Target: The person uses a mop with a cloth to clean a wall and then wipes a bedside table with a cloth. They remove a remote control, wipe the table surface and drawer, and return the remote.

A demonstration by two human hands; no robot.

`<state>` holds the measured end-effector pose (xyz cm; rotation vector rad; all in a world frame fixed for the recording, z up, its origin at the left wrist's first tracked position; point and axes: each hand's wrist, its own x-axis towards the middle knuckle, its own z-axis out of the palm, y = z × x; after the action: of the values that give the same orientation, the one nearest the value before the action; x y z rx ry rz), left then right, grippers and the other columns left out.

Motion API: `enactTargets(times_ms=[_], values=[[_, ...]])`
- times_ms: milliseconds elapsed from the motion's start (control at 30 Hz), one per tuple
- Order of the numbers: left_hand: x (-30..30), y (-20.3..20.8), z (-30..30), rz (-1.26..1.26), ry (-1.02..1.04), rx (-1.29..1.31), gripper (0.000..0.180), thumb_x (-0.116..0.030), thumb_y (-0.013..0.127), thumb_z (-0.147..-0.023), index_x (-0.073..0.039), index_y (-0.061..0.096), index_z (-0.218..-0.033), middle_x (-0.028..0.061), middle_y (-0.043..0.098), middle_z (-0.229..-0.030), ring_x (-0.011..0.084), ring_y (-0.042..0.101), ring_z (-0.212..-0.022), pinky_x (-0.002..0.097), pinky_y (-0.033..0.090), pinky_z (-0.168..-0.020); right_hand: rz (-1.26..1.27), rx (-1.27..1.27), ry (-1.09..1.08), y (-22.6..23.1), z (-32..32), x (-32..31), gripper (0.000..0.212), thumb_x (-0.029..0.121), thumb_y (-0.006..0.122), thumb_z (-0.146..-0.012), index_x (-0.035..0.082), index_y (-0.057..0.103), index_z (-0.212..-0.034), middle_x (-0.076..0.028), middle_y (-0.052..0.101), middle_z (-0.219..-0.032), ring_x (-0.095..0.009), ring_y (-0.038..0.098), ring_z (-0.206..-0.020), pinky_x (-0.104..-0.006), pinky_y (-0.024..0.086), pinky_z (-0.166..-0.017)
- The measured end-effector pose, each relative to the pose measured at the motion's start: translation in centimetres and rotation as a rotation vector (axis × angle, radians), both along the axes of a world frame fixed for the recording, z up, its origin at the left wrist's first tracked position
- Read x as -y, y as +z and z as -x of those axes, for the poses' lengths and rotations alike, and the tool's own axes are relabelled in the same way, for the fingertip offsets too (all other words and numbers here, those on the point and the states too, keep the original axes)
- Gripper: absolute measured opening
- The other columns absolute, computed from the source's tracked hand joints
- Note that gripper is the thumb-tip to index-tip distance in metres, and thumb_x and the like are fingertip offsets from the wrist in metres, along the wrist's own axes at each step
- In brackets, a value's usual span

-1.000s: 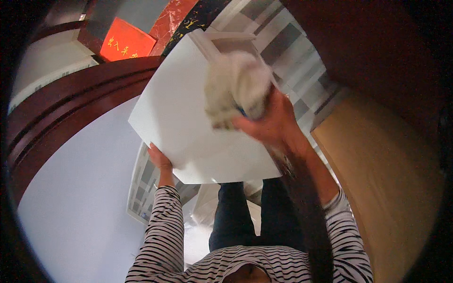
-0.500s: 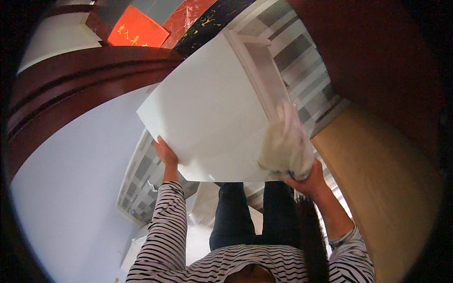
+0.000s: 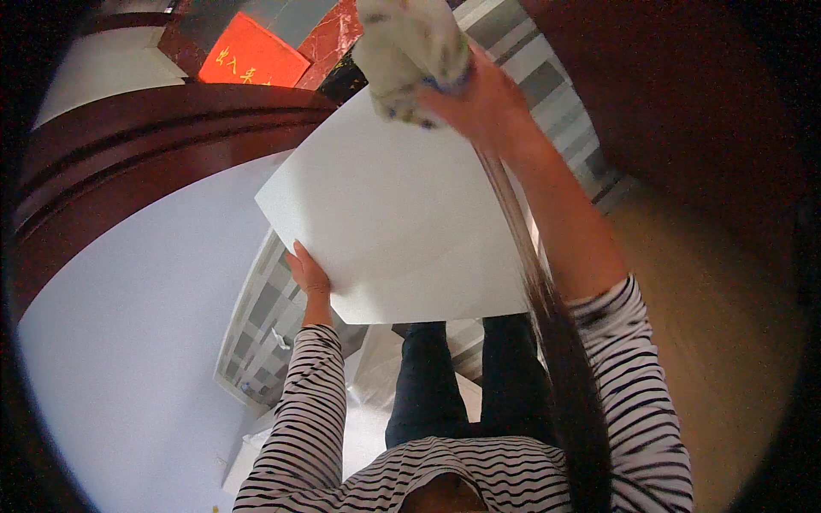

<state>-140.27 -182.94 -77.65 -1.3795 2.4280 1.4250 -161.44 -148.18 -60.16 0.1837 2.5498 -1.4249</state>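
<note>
A large flat-faced white board-like piece (image 3: 402, 222) is held up in front of my legs, tilted. My left hand (image 3: 310, 275) is closed round its near left edge, thumb on the face and the other fingers hidden behind. At the far end, my right hand (image 3: 492, 103) grips a bunched pale cloth (image 3: 406, 56) with darker patches. The cloth overlaps the piece's far edge and is a little blurred. My right forearm and a hanging lock of dark hair (image 3: 556, 350) hide much of the piece's right side.
On the left are a pale wall-like surface (image 3: 145, 325) and a curved dark red wooden moulding (image 3: 171, 128). A red mat (image 3: 254, 53) with yellow characters lies beyond. Grey-and-white patterned surfaces (image 3: 547, 94) show behind the piece, and a tan wooden surface (image 3: 684, 342) stands on the right.
My right hand has carried the cloth from the piece's near right corner up to its far end. My left hand keeps its hold, and the piece has shifted only slightly.
</note>
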Motion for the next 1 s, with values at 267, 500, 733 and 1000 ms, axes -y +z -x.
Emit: enactTargets(times_ms=[267, 500, 733, 1000], values=[[2.4, 0.0, 0.1, 0.095, -0.036, 0.120, 0.067, -0.053, 0.035, -0.092, 0.004, 0.041, -0.126, 0.0237, 0.055, -0.116, 0.0341, 0.056, -0.101, 0.0412, 0.043, -0.089, 0.059, 0.090, -0.078, 1.5, -24.4, -6.4, 0.080, 0.023, 0.080, -0.060, 0.002, 0.041, -0.126, -0.019, 0.055, -0.118, -0.035, 0.055, -0.108, -0.0404, 0.046, -0.091], [-0.4, 4.1, 2.0, 0.512, -0.243, 0.255, 0.069, -0.044, 0.041, -0.093, 0.002, 0.021, -0.140, 0.0256, 0.026, -0.141, 0.0377, 0.037, -0.124, 0.0447, 0.033, -0.101, -0.086, -0.080, -0.168, 0.7, -24.8, -4.9, 0.076, 0.018, 0.078, -0.054, 0.002, 0.046, -0.120, -0.018, 0.056, -0.113, -0.032, 0.055, -0.107, -0.0383, 0.046, -0.090], [-19.8, 16.6, 19.2, 0.204, -0.769, -0.532, 0.084, -0.041, 0.065, -0.080, 0.003, 0.025, -0.139, 0.0237, 0.025, -0.143, 0.0332, 0.026, -0.133, 0.0417, 0.025, -0.107, 0.051, -0.169, -0.119, 0.5, -23.7, -6.3, 0.066, 0.023, 0.076, -0.056, 0.002, 0.052, -0.115, -0.020, 0.054, -0.113, -0.039, 0.050, -0.108, -0.0462, 0.040, -0.093], [-20.7, 14.4, 23.5, 0.311, -0.926, -0.438, 0.031, 0.000, 0.060, -0.062, -0.005, 0.063, -0.093, 0.0045, 0.050, -0.088, 0.0176, 0.051, -0.085, 0.0271, 0.042, -0.080, 0.535, 0.075, -0.004, 0.5, -24.5, -5.1, 0.082, 0.019, 0.078, -0.062, -0.001, 0.038, -0.130, -0.023, 0.044, -0.128, -0.043, 0.039, -0.122, -0.0440, 0.035, -0.102]])
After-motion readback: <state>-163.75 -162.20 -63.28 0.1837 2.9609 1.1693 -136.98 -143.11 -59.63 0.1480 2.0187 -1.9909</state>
